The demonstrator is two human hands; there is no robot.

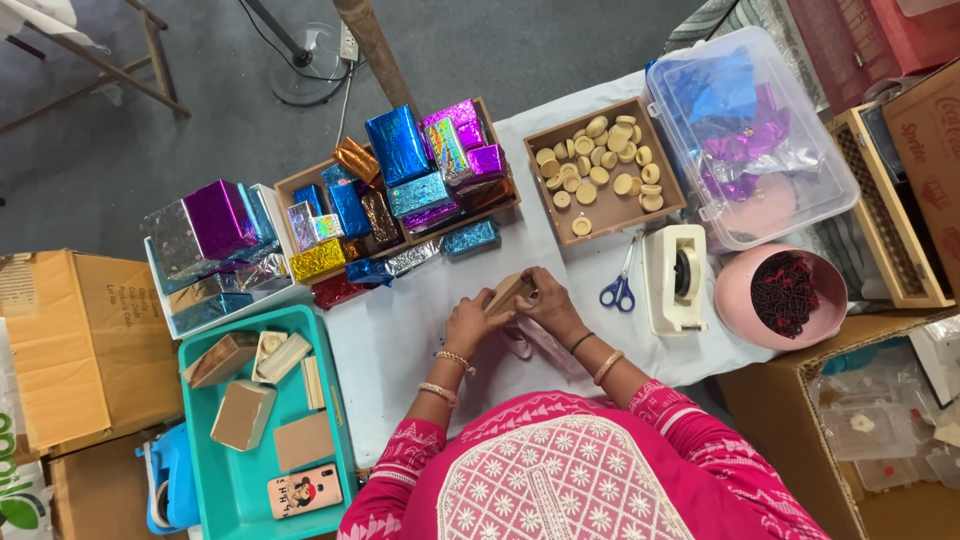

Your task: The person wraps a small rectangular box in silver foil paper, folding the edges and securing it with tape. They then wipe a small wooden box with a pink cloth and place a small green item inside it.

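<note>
Hands worked at the near-centre of the white-covered table (400,340). Left hand (470,322) and right hand (548,305) both grasped one small tan box (508,292), fingers curled round its two ends; the box was held tilted, just above the cloth. Bangles sat on both wrists, and pink embroidered sleeves (400,470) filled the near edge of the view.

Off the table's near-left corner lay a teal tray (235,490) with several plain brown boxes (243,413), flat card pieces and a phone in a printed case (305,491). Left of that stood a cardboard carton (90,345).

Just right of the hands, blue-handled scissors (618,290) lay on the cloth, closed or nearly so. Beside them stood a cream tape dispenser (676,278). At the right edge sat a pink bowl (735,300) holding dark red beads (785,292).

Toward the far edge, a wooden tray (290,185) held foil-wrapped boxes (397,145) in blue, purple, gold and brown. A white tray (160,290) on the left carried more wrapped boxes, silver and purple. Farther right, a second wooden tray (560,215) held round pale discs (598,165). At the far-right corner, a clear lidded bin (790,190) contained blue and purple foil.
</note>
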